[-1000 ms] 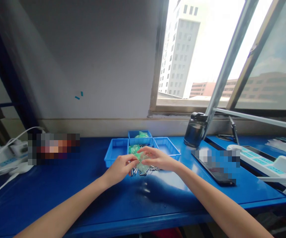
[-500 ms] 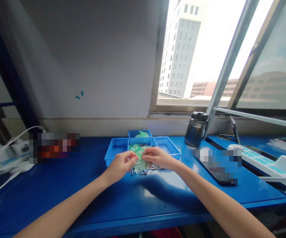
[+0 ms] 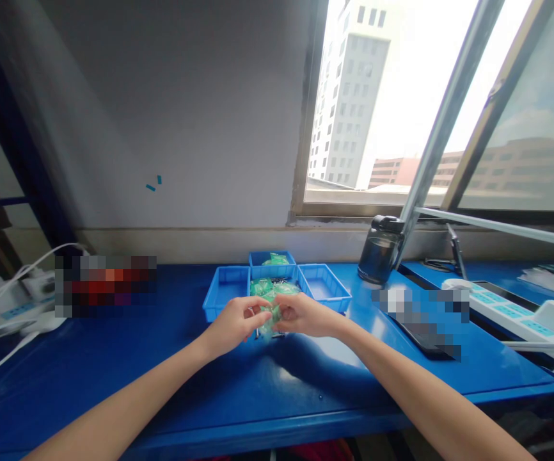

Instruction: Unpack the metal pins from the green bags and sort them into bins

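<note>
My left hand and my right hand meet over the blue table, both with fingers pinched on a small green plastic bag held between them. Small metal screws lie on the table just under the hands, mostly hidden. Behind the hands stand blue trays: a left tray, a middle tray with more green bags, a right tray and a back tray with a green bag.
A dark jar stands by the window sill at the right. A black tablet and a white power strip lie on the right of the table. White plugs and cables sit at the left.
My two hands have closed in on each other, and the right hand's fingers have curled down onto the green bag. The screws are now more covered by the hands.
</note>
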A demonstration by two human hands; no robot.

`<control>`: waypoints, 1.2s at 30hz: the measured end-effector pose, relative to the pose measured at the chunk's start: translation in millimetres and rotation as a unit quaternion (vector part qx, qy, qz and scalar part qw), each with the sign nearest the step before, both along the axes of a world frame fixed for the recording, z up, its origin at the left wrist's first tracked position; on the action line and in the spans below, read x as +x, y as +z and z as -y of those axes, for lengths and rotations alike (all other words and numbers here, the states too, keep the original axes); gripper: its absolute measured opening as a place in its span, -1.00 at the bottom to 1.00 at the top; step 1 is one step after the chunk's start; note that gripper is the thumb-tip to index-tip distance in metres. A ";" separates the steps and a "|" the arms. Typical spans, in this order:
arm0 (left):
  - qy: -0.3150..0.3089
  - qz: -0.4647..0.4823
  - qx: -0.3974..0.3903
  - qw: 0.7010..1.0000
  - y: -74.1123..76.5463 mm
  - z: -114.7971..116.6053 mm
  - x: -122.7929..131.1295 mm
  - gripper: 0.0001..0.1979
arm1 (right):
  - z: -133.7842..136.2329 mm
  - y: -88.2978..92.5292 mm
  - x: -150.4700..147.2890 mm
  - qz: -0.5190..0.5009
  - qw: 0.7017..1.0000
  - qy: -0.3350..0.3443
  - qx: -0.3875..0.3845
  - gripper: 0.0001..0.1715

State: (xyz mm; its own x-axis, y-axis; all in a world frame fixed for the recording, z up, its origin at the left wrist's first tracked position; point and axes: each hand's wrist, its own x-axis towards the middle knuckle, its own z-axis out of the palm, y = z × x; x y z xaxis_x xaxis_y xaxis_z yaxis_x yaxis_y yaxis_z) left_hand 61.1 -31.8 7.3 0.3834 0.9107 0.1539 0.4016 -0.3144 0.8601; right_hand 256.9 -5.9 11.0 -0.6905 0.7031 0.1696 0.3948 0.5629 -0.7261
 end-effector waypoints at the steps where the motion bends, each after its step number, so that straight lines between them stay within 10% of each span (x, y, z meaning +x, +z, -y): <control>1: -0.005 -0.008 0.000 1.000 -0.1 0.5 -0.1 -0.66 | 0.7 -0.9 -1.0 0.015 0.999 -0.005 0.033 -0.72; 24: -0.050 0.019 -0.059 0.997 -8.9 -1.8 3.0 -0.43 | -8.4 0.2 4.1 -0.026 0.999 -0.032 -0.001 -0.69; 36: -0.024 0.054 -0.051 0.997 -4.0 -10.2 -1.2 -0.73 | -6.5 12.0 10.0 -0.028 0.998 -0.032 -0.051 -0.69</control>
State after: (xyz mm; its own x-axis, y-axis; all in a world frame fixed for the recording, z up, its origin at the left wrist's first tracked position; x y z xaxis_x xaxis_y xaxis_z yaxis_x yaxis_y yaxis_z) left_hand 59.9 -21.6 3.4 0.4138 0.9043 0.1046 0.2912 -0.2404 0.9260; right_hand 266.9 0.7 23.0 -0.6359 0.7605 0.1314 0.3844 0.4597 -0.8006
